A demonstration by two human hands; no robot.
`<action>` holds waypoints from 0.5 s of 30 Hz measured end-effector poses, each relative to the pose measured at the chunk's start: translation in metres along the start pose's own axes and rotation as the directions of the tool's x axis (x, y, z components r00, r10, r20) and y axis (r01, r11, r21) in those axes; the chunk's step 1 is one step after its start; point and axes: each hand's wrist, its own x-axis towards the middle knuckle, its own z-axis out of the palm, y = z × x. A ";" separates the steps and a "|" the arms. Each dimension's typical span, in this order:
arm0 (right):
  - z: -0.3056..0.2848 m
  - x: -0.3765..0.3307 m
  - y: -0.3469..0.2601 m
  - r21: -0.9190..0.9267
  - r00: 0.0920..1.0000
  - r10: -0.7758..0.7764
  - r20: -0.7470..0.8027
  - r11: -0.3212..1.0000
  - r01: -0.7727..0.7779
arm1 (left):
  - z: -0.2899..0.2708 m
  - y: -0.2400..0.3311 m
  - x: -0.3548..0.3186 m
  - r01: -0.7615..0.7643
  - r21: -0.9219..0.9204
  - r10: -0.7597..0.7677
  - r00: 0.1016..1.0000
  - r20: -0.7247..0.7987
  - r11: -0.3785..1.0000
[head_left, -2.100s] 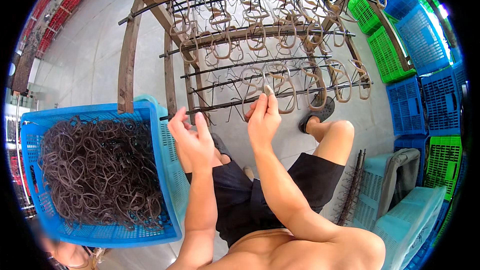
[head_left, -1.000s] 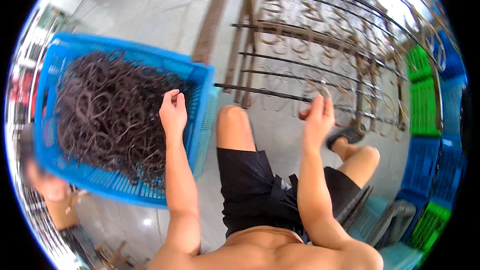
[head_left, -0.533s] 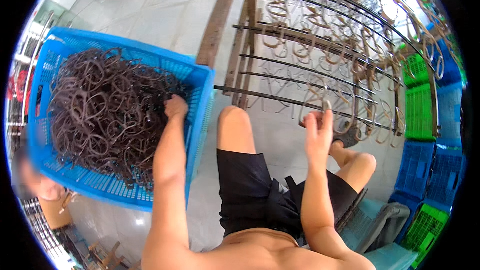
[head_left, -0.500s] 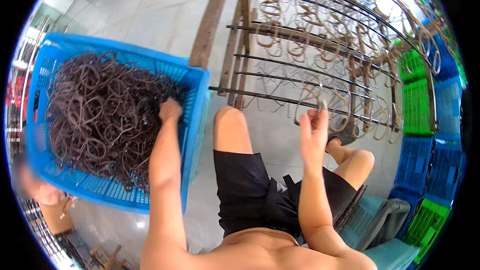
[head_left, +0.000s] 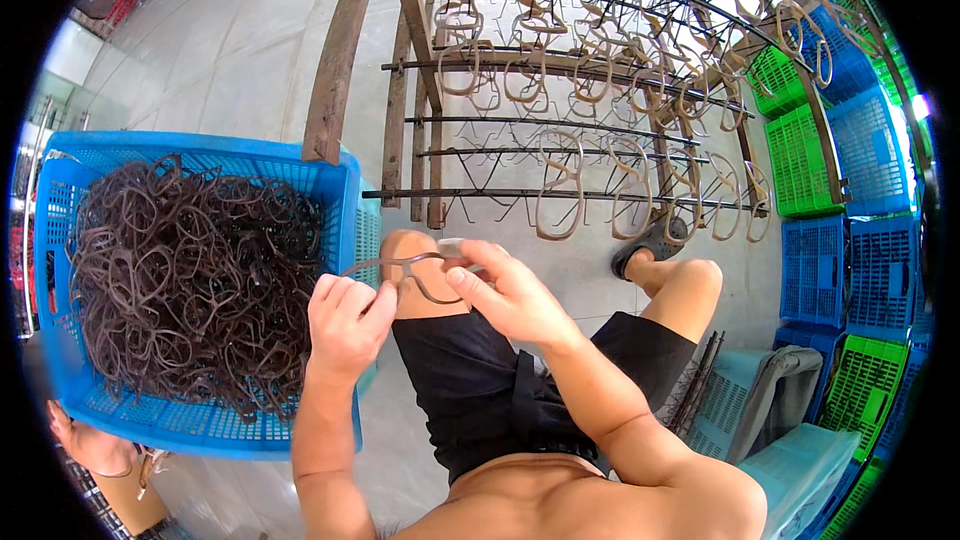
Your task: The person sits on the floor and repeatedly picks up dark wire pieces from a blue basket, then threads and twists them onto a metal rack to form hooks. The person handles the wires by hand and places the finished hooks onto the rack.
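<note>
A dark brown eyeglass frame (head_left: 400, 261) is held up over my left knee, between both hands. My left hand (head_left: 348, 325) is closed, its thumb and fingers pinching one side of the frame. My right hand (head_left: 510, 290) grips the other side between thumb and fingers. A pale covering shows on one right fingertip. Just left of my left hand stands a blue plastic crate (head_left: 250, 148), heaped with many tangled dark eyeglass frames (head_left: 190, 280).
Ahead is a wooden rack (head_left: 340, 70) with black rods (head_left: 560, 121), hung with pale brown frames (head_left: 560, 185). Green crates (head_left: 805, 160) and blue crates (head_left: 880, 275) are stacked at right. Another person's arm (head_left: 110, 460) shows at lower left.
My left hand has come out of the crate with a dark eyeglass frame and moved right. My right hand has moved left and down from beside the rack to grip it. The view has shifted.
</note>
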 end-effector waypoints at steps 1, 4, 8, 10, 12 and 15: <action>-0.003 -0.002 -0.001 -0.049 0.998 0.063 -0.022 0.997 -0.064 | 0.004 -0.002 0.001 -0.032 -0.025 0.032 0.999 -0.003 0.999; -0.006 0.001 0.007 -0.205 0.981 -0.146 -0.127 0.972 0.118 | 0.014 -0.002 0.014 -0.109 -0.224 0.116 0.993 0.019 0.969; -0.001 0.002 0.010 0.372 0.959 0.193 -0.209 0.922 -0.104 | 0.039 -0.009 0.041 -0.036 -0.127 0.017 0.989 -0.146 0.991; 0.005 0.010 0.017 0.306 0.858 0.159 -0.488 0.952 -0.003 | 0.068 -0.020 0.045 0.145 -0.187 -0.203 0.917 -0.344 0.972; 0.015 0.025 0.039 0.234 0.765 0.096 -0.637 0.970 0.073 | 0.079 -0.023 0.041 0.454 -0.468 -0.542 0.838 -0.065 0.758; 0.031 0.046 0.055 0.170 0.623 0.044 -0.781 0.975 0.144 | 0.109 -0.018 0.033 0.682 -0.697 -0.696 0.611 0.378 0.220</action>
